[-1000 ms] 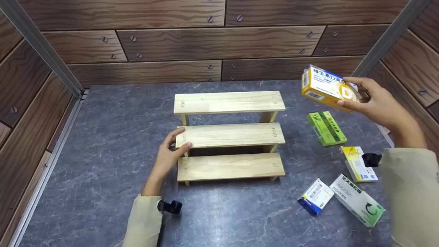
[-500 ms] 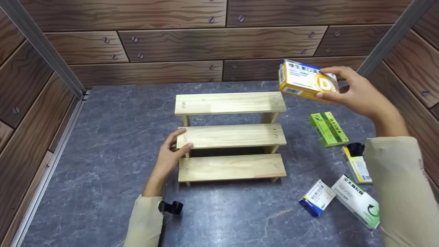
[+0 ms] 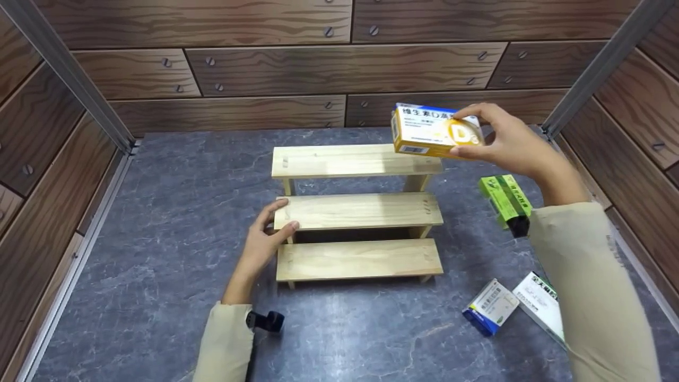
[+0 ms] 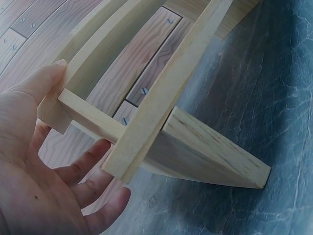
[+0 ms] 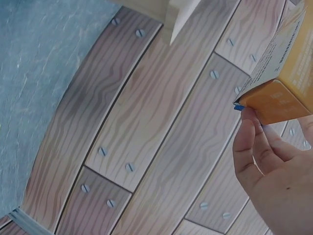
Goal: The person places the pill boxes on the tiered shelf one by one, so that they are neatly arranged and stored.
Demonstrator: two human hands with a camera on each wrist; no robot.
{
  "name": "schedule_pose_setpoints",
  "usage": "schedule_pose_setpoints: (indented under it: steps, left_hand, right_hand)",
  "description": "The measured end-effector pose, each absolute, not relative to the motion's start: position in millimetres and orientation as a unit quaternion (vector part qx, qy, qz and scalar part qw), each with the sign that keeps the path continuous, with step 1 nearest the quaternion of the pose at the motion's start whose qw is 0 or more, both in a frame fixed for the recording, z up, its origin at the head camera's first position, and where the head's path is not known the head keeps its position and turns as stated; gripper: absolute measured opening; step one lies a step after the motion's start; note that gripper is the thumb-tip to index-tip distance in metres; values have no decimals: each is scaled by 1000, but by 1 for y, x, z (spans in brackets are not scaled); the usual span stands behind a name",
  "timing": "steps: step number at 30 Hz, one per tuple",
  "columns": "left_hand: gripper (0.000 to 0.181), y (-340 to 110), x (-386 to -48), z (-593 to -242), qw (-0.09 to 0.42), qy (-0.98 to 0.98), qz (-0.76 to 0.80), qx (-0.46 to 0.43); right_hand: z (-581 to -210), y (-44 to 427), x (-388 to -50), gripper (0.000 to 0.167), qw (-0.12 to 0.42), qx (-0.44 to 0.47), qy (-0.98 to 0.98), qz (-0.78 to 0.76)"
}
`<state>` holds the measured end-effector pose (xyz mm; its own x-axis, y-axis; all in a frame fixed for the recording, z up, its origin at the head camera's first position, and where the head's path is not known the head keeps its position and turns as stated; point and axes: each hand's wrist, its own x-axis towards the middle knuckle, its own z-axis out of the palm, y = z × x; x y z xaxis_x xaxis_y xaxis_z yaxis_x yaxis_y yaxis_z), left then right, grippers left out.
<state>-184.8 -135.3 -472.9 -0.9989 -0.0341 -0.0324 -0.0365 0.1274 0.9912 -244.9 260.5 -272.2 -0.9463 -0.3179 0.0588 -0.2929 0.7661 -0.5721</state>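
Cardboard box (image 3: 424,130), oblong, printed in white, orange and blue, is held up in the right hand (image 3: 506,138), whose grip pinches its right end between thumb and fingers, thumb on the near edge. From the head view the box overlaps the right part of the top step of a pale, unpainted wooden three-step stand (image 3: 358,209) on the dark grey, marble-patterned table (image 3: 185,212). The left hand (image 3: 260,241) has its grip on the left end of the middle step, thumb at the front edge and a finger at the back; in the left wrist view the other fingers bend loosely nearby. Right of the stand lies a flat bright-green box (image 3: 501,193), partly covered by a black wrist camera (image 3: 519,225). Nearer the person, a small white-and-blue box (image 3: 490,307) lies just beside a long white-and-green box (image 3: 538,302), partly hidden by the right sleeve (image 3: 594,286).
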Motion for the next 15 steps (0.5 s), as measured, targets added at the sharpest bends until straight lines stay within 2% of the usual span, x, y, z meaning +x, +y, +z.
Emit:
schedule_pose_setpoints:
  steps: [9, 15]
  left_hand:
    - [56, -136, -184, -475, -1, 748, 664, -24]
    - [56, -135, -185, -475, 1, 747, 664, -25]
  right_hand:
    - [-285, 243, -252, 59, 46, -183, 935, -299]
    - [-296, 234, -255, 63, 71, -179, 940, -282]
